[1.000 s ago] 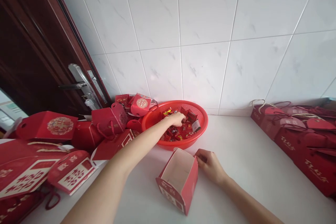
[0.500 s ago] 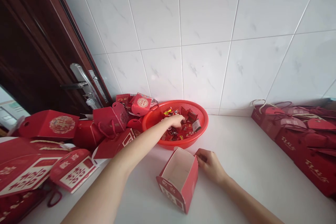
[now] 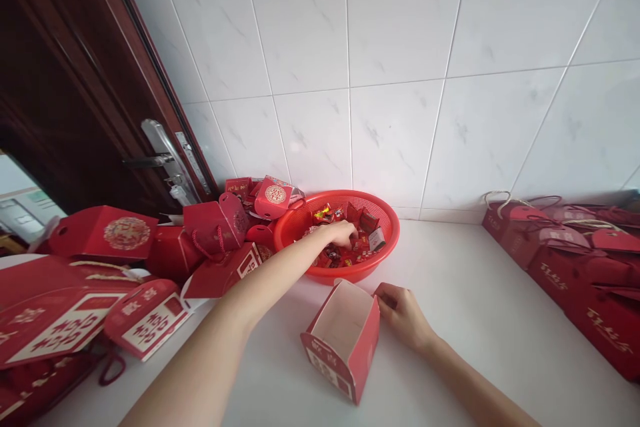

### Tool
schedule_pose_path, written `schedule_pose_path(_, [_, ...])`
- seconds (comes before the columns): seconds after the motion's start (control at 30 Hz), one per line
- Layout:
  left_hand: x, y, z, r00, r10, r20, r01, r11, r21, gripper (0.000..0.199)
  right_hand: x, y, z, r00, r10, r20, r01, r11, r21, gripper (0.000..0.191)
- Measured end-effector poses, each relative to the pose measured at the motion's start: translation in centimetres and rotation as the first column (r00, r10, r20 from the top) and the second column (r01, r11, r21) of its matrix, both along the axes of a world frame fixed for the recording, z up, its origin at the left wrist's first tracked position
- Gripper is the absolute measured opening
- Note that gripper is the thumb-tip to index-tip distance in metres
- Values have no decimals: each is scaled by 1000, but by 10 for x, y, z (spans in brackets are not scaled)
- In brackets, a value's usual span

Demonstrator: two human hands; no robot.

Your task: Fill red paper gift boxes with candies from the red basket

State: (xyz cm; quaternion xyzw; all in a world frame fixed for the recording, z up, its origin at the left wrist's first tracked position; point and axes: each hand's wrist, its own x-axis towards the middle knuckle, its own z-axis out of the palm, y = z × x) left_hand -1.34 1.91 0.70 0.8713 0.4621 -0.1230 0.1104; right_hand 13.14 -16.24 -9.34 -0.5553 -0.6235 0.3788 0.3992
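My left hand (image 3: 344, 235) reaches into a red plastic basket (image 3: 393, 230) that holds wrapped candies (image 3: 326, 215). Its fingers are curled down among the candies, and what they hold is hidden. In front of the basket a red gift box (image 3: 364, 350) stands upright with its top open and its pale inside bare. Curled fingers of my right hand (image 3: 403, 312) grip the box at its far right edge. That hand rests low beside the box, just above the white tabletop.
Several red gift boxes (image 3: 129, 235) with cord handles are heaped on the left, up to the basket. A row of red boxes (image 3: 565, 280) stands along the right. Behind are a tiled wall (image 3: 395, 133) and a dark door with a metal handle (image 3: 150, 161).
My left hand has shifted slightly within the basket, its fingers still among the candies. My right hand and the open box keep their places. The view has moved a little.
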Motion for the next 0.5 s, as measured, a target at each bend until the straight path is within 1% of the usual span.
schedule_pose_path(0.17, [-2,7,-5,995,-21,96,22,1000,0,27,0,0,1,1000,2,-5,-2,1000,-4,23])
schedule_pose_path(0.27, [-5,12,-4,978,-34,205,31,999,17,13,0,1,-2,1000,4,-8,-4,1000,3,24])
schedule_pose_path(0.3, [-6,14,-2,967,-39,251,32,999,30,11,0,1,-3,1000,3,-16,-3,1000,6,25])
schedule_pose_path(0.37, [-9,16,3,937,-46,347,28,998,58,14,2,0,-1,998,-8,-64,9,1000,13,30])
schedule_pose_path(0.43, [-10,17,10,900,-53,433,20,997,80,16,4,-1,8,988,-55,-147,61,997,41,36])
schedule_pose_path(0.5, [-11,16,16,837,-61,543,22,997,78,16,7,-1,25,963,-138,-233,168,979,117,41])
